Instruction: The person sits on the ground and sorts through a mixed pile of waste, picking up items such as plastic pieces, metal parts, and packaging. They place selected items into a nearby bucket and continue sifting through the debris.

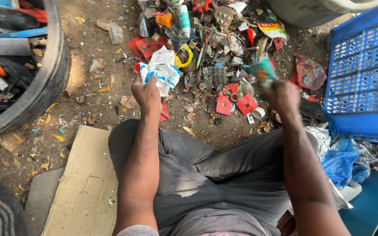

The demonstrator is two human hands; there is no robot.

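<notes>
Left hand [146, 94] was closed on the near edge of a crumpled white-and-blue plastic wrapper [162, 70] that lay at the near-left side of the scrap heap [217, 52]. Wrapper looked light, limp and thin; probably slick, best pinched at a bunched fold. Right hand [281, 97] was raised and clenched on a small teal piece [263, 72], blurred, kind unclear; seemingly light, stiffness hard to judge. Hands were well apart, one over each knee.

Heap held red plastic shards [246, 104], an orange cone [165, 20], a yellow ring [187, 56], a white tube [183, 19]. Loose bits crowded around the wrapper. Blue crate [364, 65] stood right, black tub [51, 65] left, cardboard [88, 183] by left leg.
</notes>
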